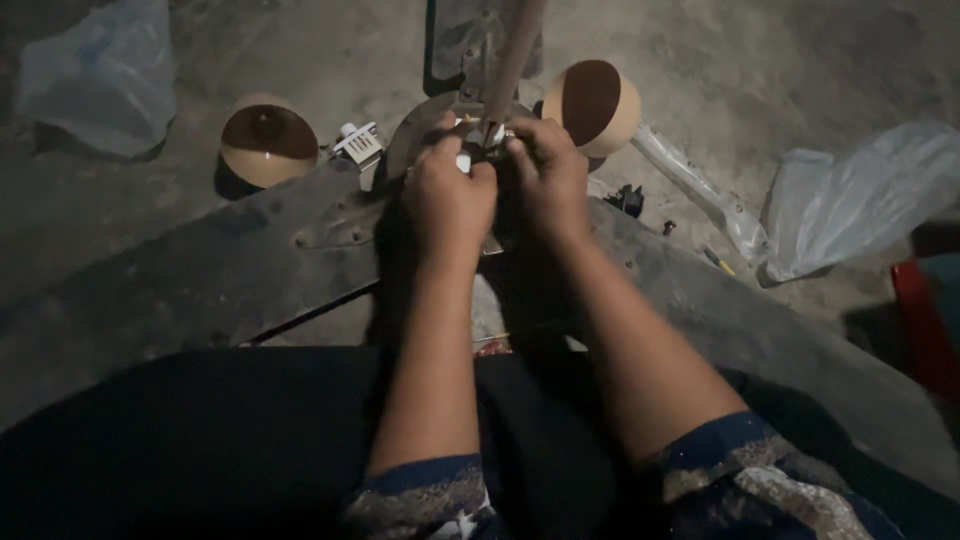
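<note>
A ceiling fan lies on the concrete floor in front of me, its dark blades [200,270] spreading left and right from a round motor hub [415,130]. A brown down rod [515,55] rises from the hub's centre. My left hand [447,195] and my right hand [545,170] meet over the hub at the rod's base, fingers pinched around small white and metal parts there. What exactly each finger grips is hidden by the hands.
Two beige cup-shaped fan covers [268,140] [595,105] lie on either side of the hub. A small white ribbed part [357,143] sits by the left cup. Clear plastic bags [100,75] [860,195] lie left and right; a red object [925,320] is at the right edge.
</note>
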